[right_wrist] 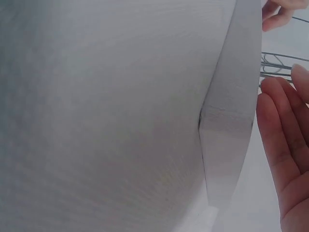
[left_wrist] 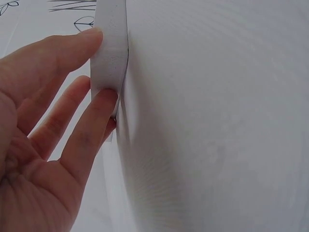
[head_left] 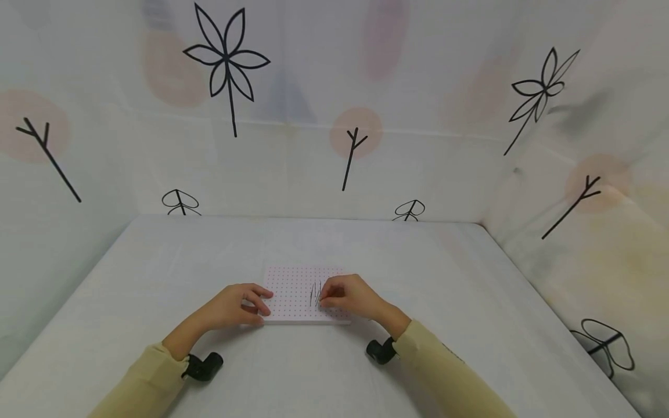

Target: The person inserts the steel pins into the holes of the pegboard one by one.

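Note:
A flat white board with a grid of small holes (head_left: 287, 290) lies on the table. Several thin dark metal pins (head_left: 315, 293) stand up from it right of its middle, some leaning; the left wrist view shows these pins (left_wrist: 72, 6) too. My right hand (head_left: 352, 295) is over the board's right part, thumb and forefinger pinching a thin pin among the others; the fingertips partly hide it. At the board's left end, my left hand (head_left: 237, 305) touches the edge with its fingers loosely extended. Its thumb meets the white side face (left_wrist: 110, 53) near the corner.
A white cloth covers the table (head_left: 209, 255). Patterned cloth walls (head_left: 292, 162) rise at the back and both sides. A black wrist camera (head_left: 206, 367) sits at the left cuff, another black camera (head_left: 380, 352) at the right.

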